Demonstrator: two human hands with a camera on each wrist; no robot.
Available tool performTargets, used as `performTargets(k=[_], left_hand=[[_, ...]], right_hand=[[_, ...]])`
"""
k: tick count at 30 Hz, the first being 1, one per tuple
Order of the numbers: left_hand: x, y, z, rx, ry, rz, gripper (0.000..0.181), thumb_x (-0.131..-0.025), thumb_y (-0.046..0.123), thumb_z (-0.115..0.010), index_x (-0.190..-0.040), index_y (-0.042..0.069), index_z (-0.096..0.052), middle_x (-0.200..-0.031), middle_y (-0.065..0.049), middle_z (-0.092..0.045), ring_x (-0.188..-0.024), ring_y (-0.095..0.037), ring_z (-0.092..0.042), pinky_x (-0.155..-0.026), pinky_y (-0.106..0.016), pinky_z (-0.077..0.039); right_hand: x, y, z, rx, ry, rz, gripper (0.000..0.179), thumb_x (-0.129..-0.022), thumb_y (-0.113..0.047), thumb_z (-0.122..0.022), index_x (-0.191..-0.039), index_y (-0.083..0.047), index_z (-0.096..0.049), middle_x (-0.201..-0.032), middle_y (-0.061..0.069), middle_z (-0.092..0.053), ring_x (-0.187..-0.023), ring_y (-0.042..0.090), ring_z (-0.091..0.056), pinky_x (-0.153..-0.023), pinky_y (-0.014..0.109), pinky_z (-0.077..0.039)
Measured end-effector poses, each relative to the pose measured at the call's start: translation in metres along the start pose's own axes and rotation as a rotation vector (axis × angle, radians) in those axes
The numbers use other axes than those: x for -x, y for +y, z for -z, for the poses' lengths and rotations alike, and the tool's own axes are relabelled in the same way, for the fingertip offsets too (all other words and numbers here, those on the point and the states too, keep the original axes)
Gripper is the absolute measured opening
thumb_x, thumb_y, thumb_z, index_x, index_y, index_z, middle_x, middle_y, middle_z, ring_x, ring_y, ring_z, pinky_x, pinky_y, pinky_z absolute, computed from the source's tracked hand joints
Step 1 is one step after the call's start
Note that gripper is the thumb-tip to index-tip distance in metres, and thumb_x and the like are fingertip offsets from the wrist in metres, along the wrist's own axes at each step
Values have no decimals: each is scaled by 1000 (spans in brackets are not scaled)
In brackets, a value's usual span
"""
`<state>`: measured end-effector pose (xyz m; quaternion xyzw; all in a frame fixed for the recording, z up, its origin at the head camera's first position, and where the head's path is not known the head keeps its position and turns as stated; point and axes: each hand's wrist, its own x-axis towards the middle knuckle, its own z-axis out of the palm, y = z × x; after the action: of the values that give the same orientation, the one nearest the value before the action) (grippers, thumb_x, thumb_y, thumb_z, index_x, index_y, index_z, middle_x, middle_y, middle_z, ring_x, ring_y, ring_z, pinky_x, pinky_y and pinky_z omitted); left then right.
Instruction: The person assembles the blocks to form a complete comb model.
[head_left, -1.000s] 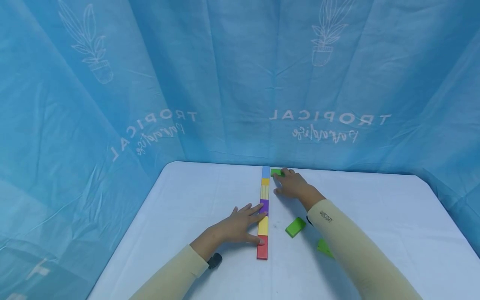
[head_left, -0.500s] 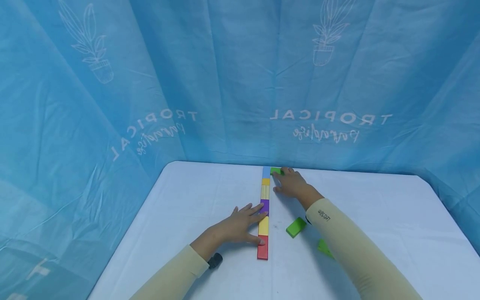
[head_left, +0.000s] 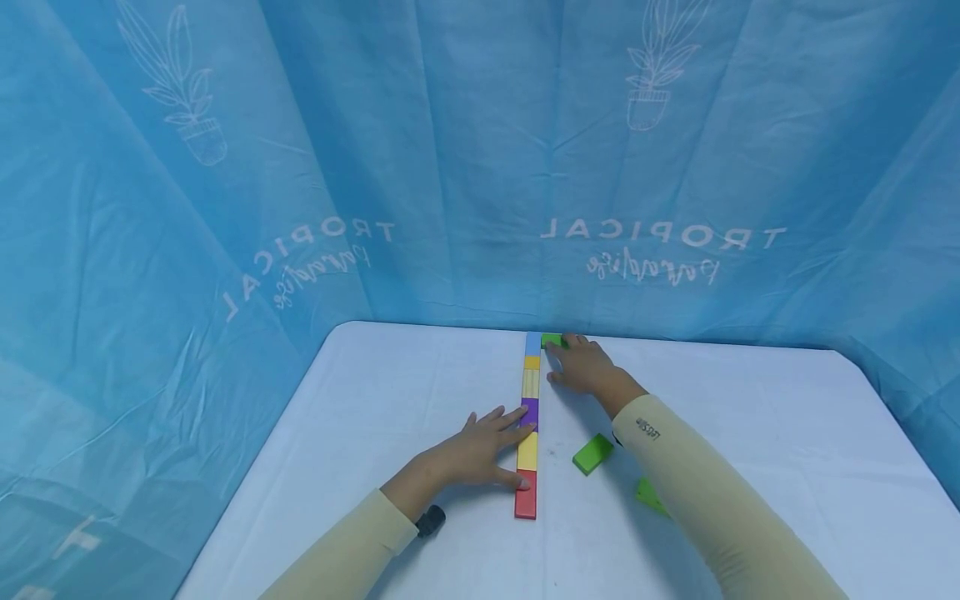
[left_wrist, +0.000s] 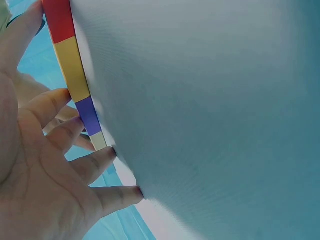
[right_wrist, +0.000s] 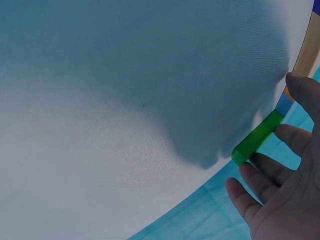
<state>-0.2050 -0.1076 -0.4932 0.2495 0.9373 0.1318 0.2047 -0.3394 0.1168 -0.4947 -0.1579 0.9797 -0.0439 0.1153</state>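
A straight row of coloured blocks runs away from me in the head view: red block (head_left: pixel 526 504), yellow block (head_left: pixel 527 454), purple block (head_left: pixel 529 414), a pale striped block (head_left: pixel 531 383), an orange block (head_left: pixel 532 362) and a light blue block (head_left: pixel 533 343). My left hand (head_left: pixel 476 450) lies spread along the row's left side, thumb on the red block and fingertips by the purple and yellow ones. At the far end, my right hand (head_left: pixel 585 367) touches a green block (head_left: pixel 552 340) with extended fingertips. That block lies crosswise beside the light blue one; the right thumb is off it.
Two more green blocks lie loose to the right of the row: one green block (head_left: pixel 592 454) in full view, another green block (head_left: pixel 650 497) partly under the right sleeve. The white table (head_left: pixel 750 417) ends at a blue curtain (head_left: pixel 480 167) just beyond the row.
The green block under my right fingertips has shifted slightly away from me, its far edge now closer to level with the light blue block's end. My left hand has stayed put.
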Motion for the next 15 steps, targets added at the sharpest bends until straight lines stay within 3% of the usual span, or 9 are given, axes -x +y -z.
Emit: performTargets(k=[15], left_hand=[[0, 0, 0, 4, -3, 7, 93, -80, 66, -74, -158, 38, -31, -171, 11, -18, -160, -27, -13, -126, -63, -12]], right_hand=[[0, 0, 0, 3, -1, 6, 72, -98, -47, -62, -159, -22, -34, -166, 17, -27, -155, 40, -23, -123, 57, -28]])
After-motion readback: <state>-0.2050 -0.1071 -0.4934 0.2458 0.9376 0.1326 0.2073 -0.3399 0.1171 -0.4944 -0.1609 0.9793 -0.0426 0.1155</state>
